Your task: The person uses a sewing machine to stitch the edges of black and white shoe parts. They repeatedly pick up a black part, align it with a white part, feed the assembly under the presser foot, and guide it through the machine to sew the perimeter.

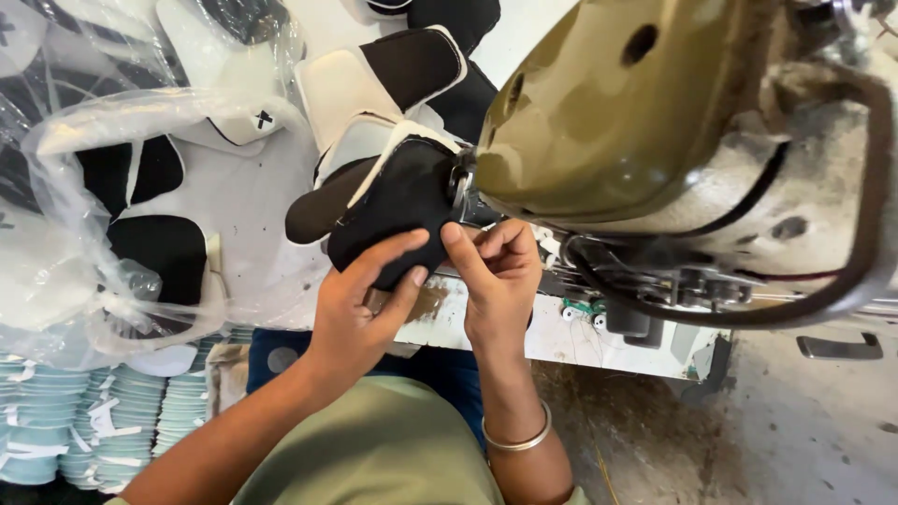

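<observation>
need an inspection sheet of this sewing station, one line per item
surface: white table, chipped along the front edge, mostly covered.
job's things: black and white fabric piece held against the head of the olive sewing machine.
clutter: more black and white pieces behind; clear plastic bag of them at left; stacks of pale blue pieces below.
hands: left hand pinches the piece from below; right hand grips its edge by the machine, a metal bangle on the wrist.
cables: dark cable loops under the machine.
surroundings: dusty concrete floor.
</observation>
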